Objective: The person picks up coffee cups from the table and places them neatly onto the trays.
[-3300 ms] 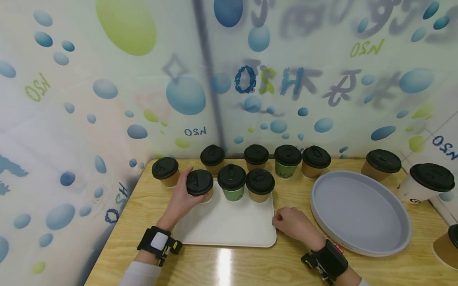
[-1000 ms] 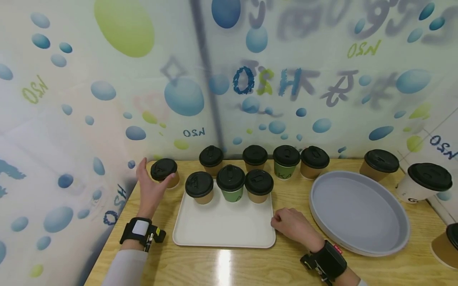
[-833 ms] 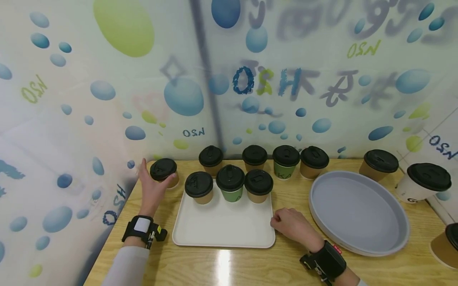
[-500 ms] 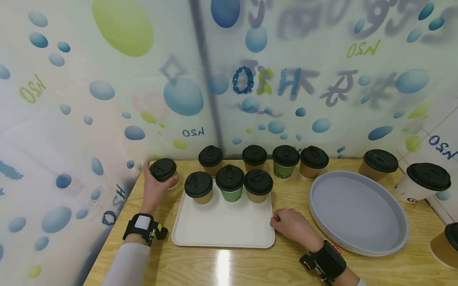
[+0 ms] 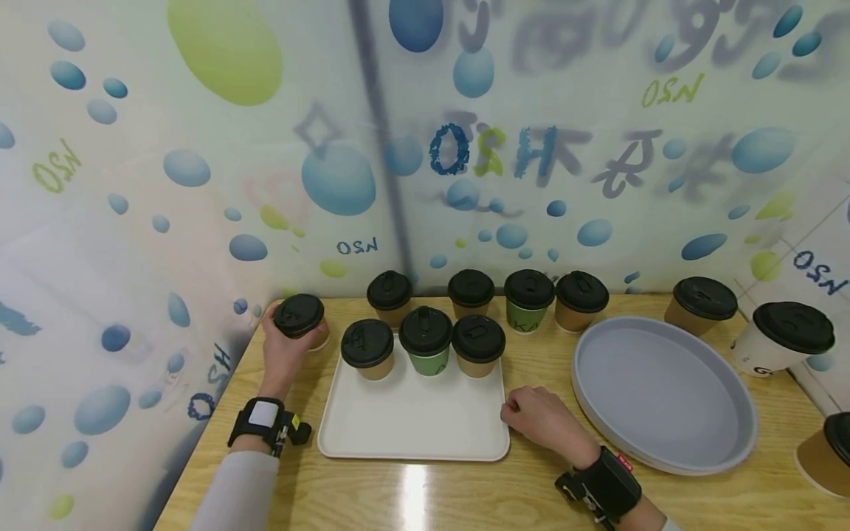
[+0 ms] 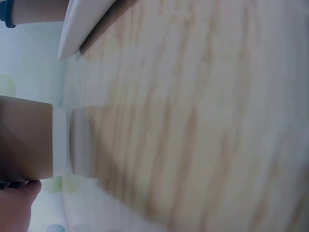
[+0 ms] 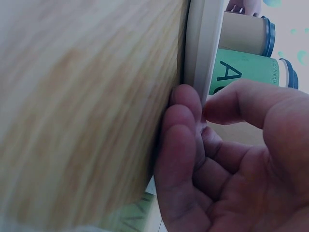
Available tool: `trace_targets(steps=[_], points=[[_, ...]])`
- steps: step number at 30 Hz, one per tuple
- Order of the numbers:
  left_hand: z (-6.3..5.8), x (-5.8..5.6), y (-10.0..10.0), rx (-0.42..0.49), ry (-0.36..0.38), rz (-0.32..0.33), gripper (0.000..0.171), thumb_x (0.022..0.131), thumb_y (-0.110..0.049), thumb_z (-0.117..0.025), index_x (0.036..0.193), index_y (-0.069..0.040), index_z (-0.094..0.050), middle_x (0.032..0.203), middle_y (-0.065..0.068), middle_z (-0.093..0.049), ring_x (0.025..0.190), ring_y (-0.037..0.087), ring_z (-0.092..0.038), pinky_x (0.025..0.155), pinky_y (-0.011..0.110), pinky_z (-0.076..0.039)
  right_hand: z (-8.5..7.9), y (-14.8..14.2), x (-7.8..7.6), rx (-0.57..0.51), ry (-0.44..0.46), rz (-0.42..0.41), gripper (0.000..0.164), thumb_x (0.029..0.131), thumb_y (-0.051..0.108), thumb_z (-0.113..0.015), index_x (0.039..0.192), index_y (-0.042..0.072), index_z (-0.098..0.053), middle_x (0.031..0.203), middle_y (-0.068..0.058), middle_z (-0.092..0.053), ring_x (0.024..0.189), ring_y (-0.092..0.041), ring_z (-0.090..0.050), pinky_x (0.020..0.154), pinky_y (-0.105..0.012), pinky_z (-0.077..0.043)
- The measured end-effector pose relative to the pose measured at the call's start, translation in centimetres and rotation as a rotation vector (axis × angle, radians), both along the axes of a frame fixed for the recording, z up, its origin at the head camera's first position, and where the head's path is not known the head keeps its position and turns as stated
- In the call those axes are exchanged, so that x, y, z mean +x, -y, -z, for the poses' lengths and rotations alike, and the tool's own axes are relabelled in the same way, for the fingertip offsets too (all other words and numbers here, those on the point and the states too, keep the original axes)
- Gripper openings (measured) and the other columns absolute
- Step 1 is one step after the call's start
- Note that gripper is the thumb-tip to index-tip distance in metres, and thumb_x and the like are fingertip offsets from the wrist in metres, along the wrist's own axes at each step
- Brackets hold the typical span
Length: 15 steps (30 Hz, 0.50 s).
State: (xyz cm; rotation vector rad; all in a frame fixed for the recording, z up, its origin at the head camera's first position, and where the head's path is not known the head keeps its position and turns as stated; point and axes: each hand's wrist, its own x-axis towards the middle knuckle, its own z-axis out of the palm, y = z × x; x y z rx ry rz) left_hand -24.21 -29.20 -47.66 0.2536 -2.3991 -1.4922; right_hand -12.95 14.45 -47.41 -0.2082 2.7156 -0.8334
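At the table's far left corner my left hand (image 5: 284, 355) grips a brown paper cup (image 5: 321, 338) with a black lid, thumb on its near right side, fingers round its left. In the left wrist view that cup (image 6: 26, 140) shows its pale base close above the wood; contact there is unclear. My right hand (image 5: 541, 419) pinches the right rim of the white tray (image 5: 412, 428); in the right wrist view the thumb lies over the tray rim (image 7: 205, 48), the curled fingers against its outer side. On the tray's back part stand a brown cup (image 5: 368, 350), a green cup (image 5: 426, 343) and another brown cup (image 5: 478, 346).
Behind the tray, along the wall, stand several lidded cups, among them a green one (image 5: 529, 302). A round grey tray (image 5: 664, 398) lies at the right, with a brown cup (image 5: 701, 306), a white cup (image 5: 786, 339) and another brown cup (image 5: 823, 457) beyond it.
My left hand has let go of the left brown cup on the tray, moved left and closed round the brown cup at the table corner. The right hand stays at the tray's rim.
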Motion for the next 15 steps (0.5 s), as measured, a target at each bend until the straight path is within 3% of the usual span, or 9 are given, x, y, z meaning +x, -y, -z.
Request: trace_targets(steps=[8,15], points=[[-0.8,0.7,0.7,-0.001,-0.039,0.000,0.103,0.088,-0.027,-0.084,0.162,-0.008,-0.015,0.161,0.023,-0.032,0.148,0.038,-0.033,0.120,0.055,-0.027,-0.1,0.1,0.1,0.010,-0.006,-0.001,0.039,0.095,0.013,-0.064,0.059,0.015,-0.050,0.057,0.005,-0.037,0.050,-0.013,-0.036,0.053,-0.028,-0.026],[-2.2,1.5,0.6,-0.013,-0.084,-0.002,0.100,0.088,-0.025,-0.084,0.161,-0.007,-0.018,0.159,0.021,-0.034,0.146,0.037,-0.035,0.118,0.056,-0.030,0.0,0.0,0.1,0.011,-0.025,-0.008,0.040,0.094,0.013,-0.064,0.058,0.015,-0.047,0.056,0.006,-0.036,0.050,-0.012,-0.034,0.053,-0.028,-0.025]])
